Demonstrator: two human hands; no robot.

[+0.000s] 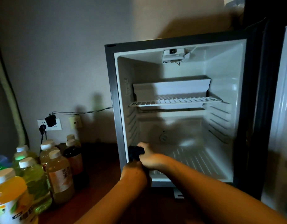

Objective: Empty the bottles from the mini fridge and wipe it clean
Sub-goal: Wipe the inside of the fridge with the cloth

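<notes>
The mini fridge (117, 110) stands open with no bottles inside; its white interior holds a wire shelf (175, 101) and a ribbed floor (193, 159). My right hand (150, 158) reaches in at the lower left corner, shut on a dark cloth (135, 152) that presses against the left inner wall. My left hand (134, 172) sits just below it at the fridge's front bottom edge, with its fingers hidden under my right wrist. Several drink bottles (60, 173) with white caps stand on the brown surface to the left of the fridge.
The fridge door (281, 110) hangs open at the right. A wall socket (49, 124) with a plug and adapter sits behind the bottles, and a cable runs from it to the fridge. An orange juice bottle (8, 196) stands nearest me at the lower left.
</notes>
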